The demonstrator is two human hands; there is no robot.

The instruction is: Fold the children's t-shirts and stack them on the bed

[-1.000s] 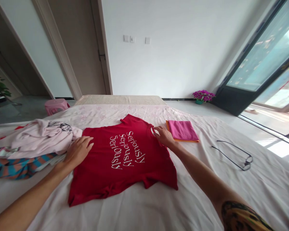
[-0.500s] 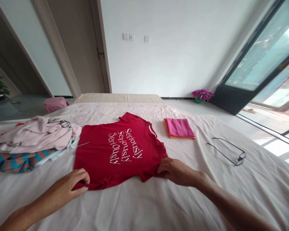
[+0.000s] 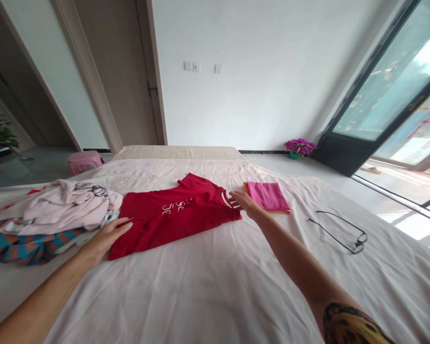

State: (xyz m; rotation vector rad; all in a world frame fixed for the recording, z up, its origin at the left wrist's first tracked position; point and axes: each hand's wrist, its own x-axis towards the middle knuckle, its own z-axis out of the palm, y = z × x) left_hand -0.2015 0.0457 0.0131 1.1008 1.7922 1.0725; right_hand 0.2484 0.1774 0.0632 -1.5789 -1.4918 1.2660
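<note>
Now the red shirt (image 3: 172, 217) lies folded over between left hand (image 3: 107, 239) and right hand (image 3: 244, 201), both loosely open; rumpled clothes (image 3: 64, 208) crowd the left, pink cloth (image 3: 268, 196) the right.

On the red short-sleeved cloth T-shirt (image 3: 157, 227), the white printed letters (image 3: 166, 209) read "Se" twice — side by side, just above the fold. A third white fragment (image 3: 189, 200), toward two o'clock from them — too little shows to read.

Two hands (image 3: 105, 237) (image 3: 245, 201), one red shirt (image 3: 186, 224), three wall plates (image 3: 187, 66) (image 3: 196, 67) (image 3: 218, 69), one stool (image 3: 85, 161)
</note>
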